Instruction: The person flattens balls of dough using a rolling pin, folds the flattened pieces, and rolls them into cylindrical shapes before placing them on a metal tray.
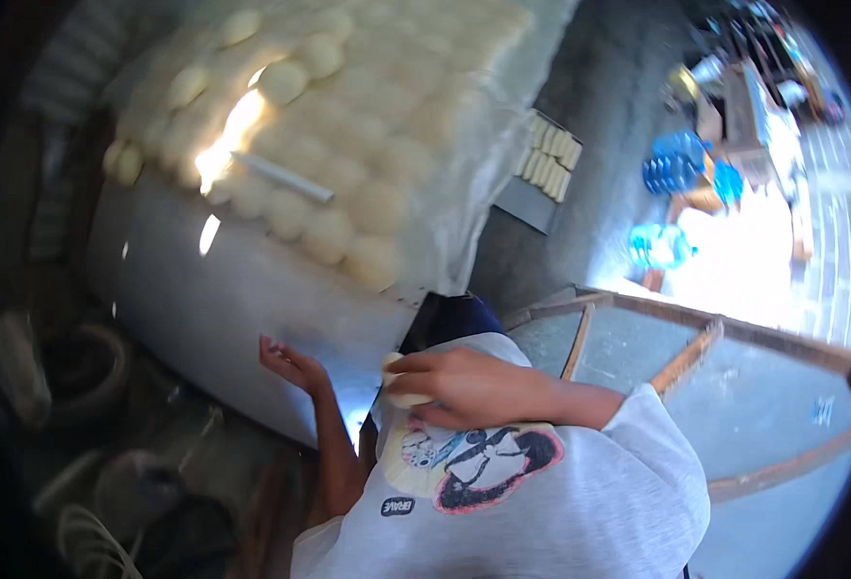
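My left hand (pixel 292 362) is open, palm up with loosely curved fingers, beside the front of a pale worktable (pixel 194 280). My right hand (pixel 450 384) is across my light grey shirt, its fingers closed on a pale piece of dough (pixel 398 398), which they partly hide. Many round, flattened dough pieces (pixel 327 234) cover the tabletop above my hands, some blurred. A thin white rod (pixel 286 176) lies among them, near a bright patch of sunlight.
A tray (pixel 522 207) with rows of pale rolls sits right of the table. Blue water jugs (pixel 662 246) and clutter stand at upper right. A wood-framed grey panel (pixel 638 347) is at lower right. A tyre (pixel 97 376) and dim items lie at lower left.
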`<state>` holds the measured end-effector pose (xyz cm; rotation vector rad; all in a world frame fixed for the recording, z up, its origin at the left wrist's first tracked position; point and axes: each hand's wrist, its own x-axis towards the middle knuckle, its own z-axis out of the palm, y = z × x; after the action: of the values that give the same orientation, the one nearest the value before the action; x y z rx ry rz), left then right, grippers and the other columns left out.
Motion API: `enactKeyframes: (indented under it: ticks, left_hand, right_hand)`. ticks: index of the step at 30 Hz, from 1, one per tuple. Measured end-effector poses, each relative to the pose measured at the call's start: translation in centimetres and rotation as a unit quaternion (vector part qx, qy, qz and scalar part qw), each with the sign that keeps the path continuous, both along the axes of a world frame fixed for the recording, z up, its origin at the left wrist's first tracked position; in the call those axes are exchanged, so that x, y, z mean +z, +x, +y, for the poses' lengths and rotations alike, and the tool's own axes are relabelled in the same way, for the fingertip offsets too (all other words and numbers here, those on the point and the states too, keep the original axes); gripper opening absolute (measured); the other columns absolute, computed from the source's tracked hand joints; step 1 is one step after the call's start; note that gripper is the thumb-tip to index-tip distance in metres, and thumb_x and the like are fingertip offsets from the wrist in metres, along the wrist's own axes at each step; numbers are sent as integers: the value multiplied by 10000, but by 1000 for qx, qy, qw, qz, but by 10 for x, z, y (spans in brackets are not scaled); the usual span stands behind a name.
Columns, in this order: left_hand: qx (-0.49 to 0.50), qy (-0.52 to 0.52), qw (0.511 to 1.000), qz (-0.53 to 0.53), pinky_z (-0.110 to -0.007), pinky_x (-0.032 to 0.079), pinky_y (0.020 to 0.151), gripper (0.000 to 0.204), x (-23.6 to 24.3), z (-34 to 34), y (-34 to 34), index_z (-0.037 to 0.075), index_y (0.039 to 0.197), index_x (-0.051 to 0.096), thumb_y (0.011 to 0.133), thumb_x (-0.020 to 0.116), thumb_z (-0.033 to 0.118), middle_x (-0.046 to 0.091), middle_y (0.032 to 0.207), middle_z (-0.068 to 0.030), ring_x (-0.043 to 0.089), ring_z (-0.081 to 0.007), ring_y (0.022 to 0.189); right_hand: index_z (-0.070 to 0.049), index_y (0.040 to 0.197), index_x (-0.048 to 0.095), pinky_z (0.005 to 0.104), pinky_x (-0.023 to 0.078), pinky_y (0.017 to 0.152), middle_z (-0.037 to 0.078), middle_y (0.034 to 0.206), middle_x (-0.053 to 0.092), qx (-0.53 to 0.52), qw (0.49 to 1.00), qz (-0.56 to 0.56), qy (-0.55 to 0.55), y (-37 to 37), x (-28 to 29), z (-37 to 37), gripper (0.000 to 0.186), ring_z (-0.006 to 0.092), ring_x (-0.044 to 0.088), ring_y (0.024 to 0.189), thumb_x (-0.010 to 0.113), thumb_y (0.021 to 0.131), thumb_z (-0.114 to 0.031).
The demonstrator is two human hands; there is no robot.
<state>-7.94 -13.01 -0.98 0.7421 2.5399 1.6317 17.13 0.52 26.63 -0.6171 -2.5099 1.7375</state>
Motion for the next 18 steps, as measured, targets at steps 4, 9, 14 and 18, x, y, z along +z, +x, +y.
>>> enactKeyframes:
  ticks: [4,9,14,18]
  left_hand:
    - [-189,-53,978,73,-364,479,845,357,39,104,-19,-17,1289,541,1055,528,252,565,1176,-173,572,-255,1010]
    - [-217,-156,962,61,-409,492,882,422,27,211,-44,-44,1262,539,995,625,271,580,1148,-197,589,-315,1028]
    - [-117,-366,920,76,-444,523,903,608,26,251,-49,-82,1243,523,845,774,305,658,1129,-243,664,-374,989]
    - [-122,-432,893,29,-437,546,844,544,17,249,-107,-91,1242,492,835,701,203,674,1077,-251,694,-357,902]
  right_hand:
    - [5,1100,698,445,555,854,211,1073,695,-237,964,-104,61,104,14,25,316,390,690,954,701,800,-95]
    - [-14,1045,734,462,551,854,247,946,715,-504,824,-254,45,223,-62,89,293,417,698,938,703,770,-112]
    - [-4,1087,736,477,556,865,261,984,721,-609,686,-383,113,354,-247,181,315,395,710,980,678,812,-145]
    - [3,1032,731,508,545,902,258,1035,714,-619,624,-477,21,433,-443,186,245,428,686,1010,649,843,-129]
